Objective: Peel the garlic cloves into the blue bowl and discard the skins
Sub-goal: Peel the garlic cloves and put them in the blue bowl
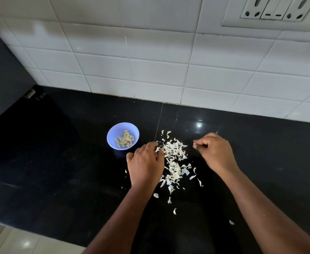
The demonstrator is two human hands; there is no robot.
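Your left hand curls into the papery white skin pile, likely gathering it. Your right hand pinches a small pale scrap. Peeled cloves sit in the small blue plastic bowl.

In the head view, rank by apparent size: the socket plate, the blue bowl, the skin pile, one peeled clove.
1. Socket plate, though cut off by the frame edge.
2. Skin pile, a loose scatter.
3. Blue bowl.
4. Peeled clove, smallest by far.
Plate versus pile is unsure.
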